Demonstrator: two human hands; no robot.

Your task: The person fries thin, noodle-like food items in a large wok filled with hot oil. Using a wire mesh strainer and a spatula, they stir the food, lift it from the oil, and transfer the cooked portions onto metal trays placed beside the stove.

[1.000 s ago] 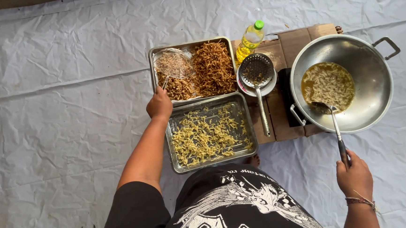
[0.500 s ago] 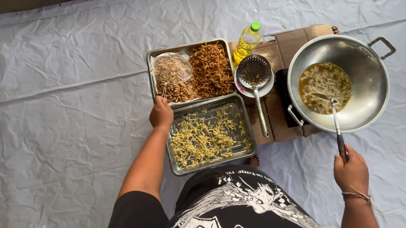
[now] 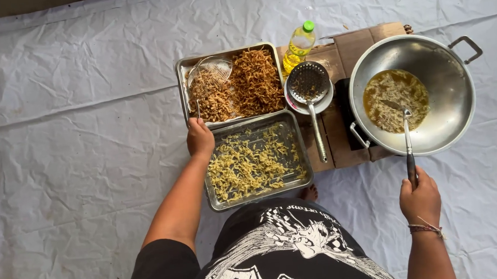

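My left hand grips the thin handle of a wire mesh skimmer, tipped over the far metal tray of brown fried strips. My right hand holds the dark handle of a long metal spatula whose blade rests in the oil of a big steel wok, where pale strips fry. A near metal tray with raw yellow strips lies just right of my left hand.
A perforated ladle rests on a small plate between the trays and the wok. A bottle of yellow oil stands on the brown cardboard. A wrinkled white sheet covers the ground all around.
The wire skimmer has tipped and emptied, leaving more brown strips on the far tray's left side. The spatula blade has shifted up and deeper into the wok's oil.
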